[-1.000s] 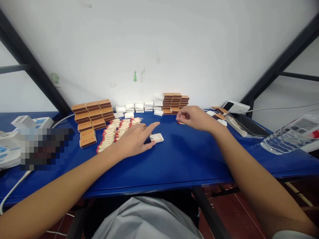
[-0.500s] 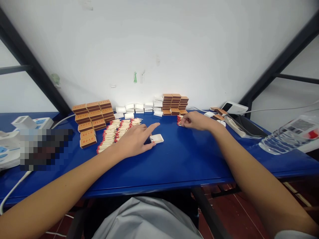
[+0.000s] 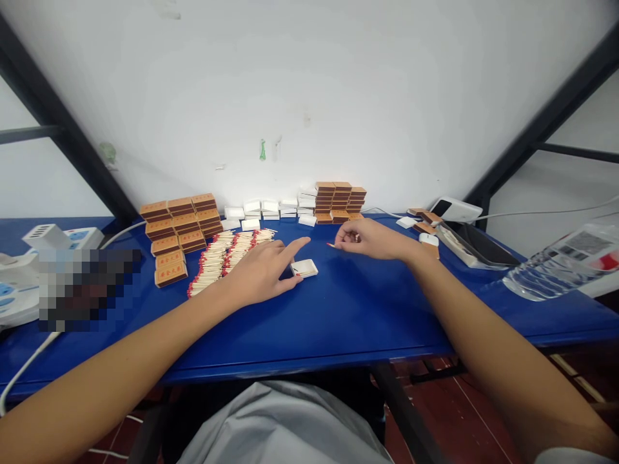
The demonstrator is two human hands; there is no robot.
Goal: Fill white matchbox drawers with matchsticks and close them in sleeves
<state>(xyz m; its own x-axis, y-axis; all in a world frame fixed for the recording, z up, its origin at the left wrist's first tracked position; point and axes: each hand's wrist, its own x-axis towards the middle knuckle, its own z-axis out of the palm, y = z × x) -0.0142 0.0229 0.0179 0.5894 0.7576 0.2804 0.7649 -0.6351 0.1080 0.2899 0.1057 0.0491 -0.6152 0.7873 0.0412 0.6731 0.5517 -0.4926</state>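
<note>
My right hand (image 3: pixel 370 240) pinches a match (image 3: pixel 331 245) between thumb and fingertips, its red head pointing left, above the blue table. Beside a small white matchbox tray (image 3: pixel 309 268) rests my left hand (image 3: pixel 261 270), with thumb and index finger spread apart. The thumb tip lies at the tray's near left edge; whether it presses on it I cannot tell. A match or two seem to lie in the tray. Left of that hand, rows of red-headed matches (image 3: pixel 213 261) are spread on the table, partly covered by the hand. The small pile of matches behind my right hand is mostly hidden.
Orange matchboxes (image 3: pixel 181 222) are stacked at the back left, with another stack (image 3: pixel 333 201) at back centre. White trays (image 3: pixel 269 208) line the wall between. Right: a white device (image 3: pixel 456 209), a black case (image 3: pixel 483 243) and a plastic bottle (image 3: pixel 556 264). Left: a power strip (image 3: pixel 87 240).
My right hand has moved left from the small match pile, and a match now sticks out from its fingertips. My left hand and the tray have stayed in place.
</note>
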